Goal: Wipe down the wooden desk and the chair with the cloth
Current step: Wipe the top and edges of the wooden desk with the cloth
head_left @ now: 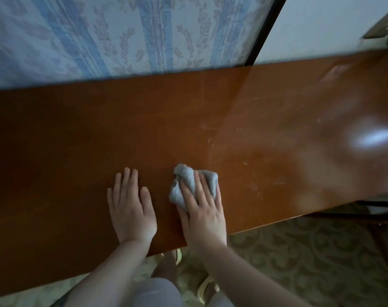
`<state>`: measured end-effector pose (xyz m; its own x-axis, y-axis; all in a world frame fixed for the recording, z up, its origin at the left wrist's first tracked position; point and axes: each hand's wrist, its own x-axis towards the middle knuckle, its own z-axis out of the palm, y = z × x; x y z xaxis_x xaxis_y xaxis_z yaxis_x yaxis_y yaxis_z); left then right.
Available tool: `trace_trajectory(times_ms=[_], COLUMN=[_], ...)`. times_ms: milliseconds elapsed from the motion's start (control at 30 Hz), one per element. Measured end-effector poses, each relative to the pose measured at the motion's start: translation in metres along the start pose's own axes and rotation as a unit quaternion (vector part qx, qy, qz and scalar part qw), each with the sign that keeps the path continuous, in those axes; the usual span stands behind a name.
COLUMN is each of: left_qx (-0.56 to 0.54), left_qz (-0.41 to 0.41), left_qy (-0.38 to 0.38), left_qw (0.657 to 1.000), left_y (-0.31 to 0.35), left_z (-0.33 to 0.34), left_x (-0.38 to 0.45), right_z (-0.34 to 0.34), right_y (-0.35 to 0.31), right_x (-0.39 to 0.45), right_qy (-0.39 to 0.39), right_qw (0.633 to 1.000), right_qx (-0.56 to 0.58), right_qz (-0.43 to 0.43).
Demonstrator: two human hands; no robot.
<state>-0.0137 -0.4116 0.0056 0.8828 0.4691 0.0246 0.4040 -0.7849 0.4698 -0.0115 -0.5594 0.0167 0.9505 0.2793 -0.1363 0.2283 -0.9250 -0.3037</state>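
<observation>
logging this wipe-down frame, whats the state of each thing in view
left hand: flat on the desk, fingers straight, holding nothing
right hand: presses the cloth down, fingers straight
cloth: grey, bunched up, lying on the desk under the right hand
desk: bare wood, dusty specks and smears on its right part, glare spot far right
curtain: drawn behind the desk

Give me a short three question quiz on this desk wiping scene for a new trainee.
1. True or false: the left hand lies flat on the wooden desk with nothing under it.
2. Which hand presses the grey cloth? A: left, B: right, C: both.
3. Fill in: pale dusty smears and specks show on the desk to the ____ of the cloth.

Key: 1 true; 2 B, the right hand; 3 right.
</observation>
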Motion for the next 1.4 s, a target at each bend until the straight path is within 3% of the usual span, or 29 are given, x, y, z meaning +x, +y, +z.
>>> trace_trajectory(times_ms=[100, 200, 233, 333, 400, 467, 533, 567, 600, 667, 733, 767, 800, 900, 967, 1067, 1133, 1200, 1300, 1333, 1400], left_qx=[0.020, 0.004, -0.003, -0.012, -0.048, -0.091, -0.133, -0.148, -0.151, -0.126, -0.095, -0.081, -0.065, -0.025, 0.000, 0.034, 0.043, 0.051, 0.066, 0.068, 0.069], left_qz=[0.006, -0.013, -0.009, 0.009, -0.009, -0.028, -0.047, -0.052, -0.049, -0.016, 0.025, 0.040, 0.050, 0.035, 0.025, 0.028, 0.020, 0.020, 0.023, 0.020, 0.018], left_qy=[-0.005, 0.020, 0.022, 0.026, 0.032, 0.041, 0.045, 0.042, 0.036, 0.020, 0.011, 0.011, 0.013, 0.004, -0.007, -0.018, -0.025, -0.027, -0.031, -0.031, -0.030], left_qw=[1.000, 1.000, 1.000, 1.000, 0.998, 0.995, 0.989, 0.987, 0.987, 0.992, 0.995, 0.996, 0.997, 0.999, 1.000, 0.999, 0.999, 0.998, 0.997, 0.997, 0.997], left_y=[0.001, 0.000, 0.001, 0.009, 0.026, 0.046, 0.061, 0.066, 0.071, 0.077, 0.081, 0.082, 0.082, 0.081, 0.083, 0.084, 0.084, 0.085, 0.086, 0.087, 0.087], left_z=[0.002, 0.002, 0.002, 0.001, 0.003, 0.009, 0.019, 0.024, 0.028, 0.034, 0.039, 0.040, 0.042, 0.042, 0.042, 0.043, 0.043, 0.044, 0.044, 0.044, 0.043], left_x=[0.004, 0.005, 0.004, -0.004, -0.015, -0.028, -0.037, -0.039, -0.040, -0.043, -0.046, -0.047, -0.047, -0.045, -0.043, -0.045, -0.045, -0.045, -0.043, -0.043, -0.042], right_z=[0.007, -0.013, -0.018, -0.016, -0.008, -0.005, -0.022, -0.029, -0.032, -0.029, -0.015, -0.007, -0.002, -0.017, -0.031, -0.029, -0.020, -0.013, -0.032, -0.038, -0.037], right_y=[-0.013, 0.009, 0.020, 0.044, 0.039, 0.030, 0.041, 0.052, 0.065, 0.090, 0.087, 0.076, 0.064, 0.058, 0.087, 0.127, 0.119, 0.095, 0.083, 0.093, 0.124], right_x=[-0.022, 0.020, 0.030, 0.009, -0.027, -0.045, -0.031, -0.021, -0.016, -0.027, -0.052, -0.060, -0.063, -0.045, -0.032, -0.047, -0.063, -0.065, -0.040, -0.029, -0.020], right_qy=[-0.067, -0.125, -0.120, -0.016, 0.007, -0.067, -0.125, -0.145, -0.136, -0.028, 0.070, 0.067, 0.052, -0.040, -0.064, 0.079, 0.115, 0.041, -0.036, -0.053, -0.024], right_qw=[0.989, 0.951, 0.955, 0.999, 1.000, 0.991, 0.956, 0.950, 0.965, 0.999, 0.991, 0.989, 0.992, 0.995, 0.991, 0.988, 0.970, 0.986, 0.996, 0.991, 0.999], right_qx=[-0.019, -0.061, -0.064, -0.008, 0.002, -0.039, -0.084, -0.091, -0.075, -0.009, 0.014, 0.028, 0.036, -0.022, -0.037, 0.012, 0.022, 0.028, -0.016, -0.030, -0.005], right_qz=[-0.129, -0.276, -0.262, -0.042, 0.001, -0.113, -0.251, -0.262, -0.213, -0.023, 0.113, 0.132, 0.110, -0.086, -0.110, 0.129, 0.213, 0.162, -0.085, -0.120, -0.021])
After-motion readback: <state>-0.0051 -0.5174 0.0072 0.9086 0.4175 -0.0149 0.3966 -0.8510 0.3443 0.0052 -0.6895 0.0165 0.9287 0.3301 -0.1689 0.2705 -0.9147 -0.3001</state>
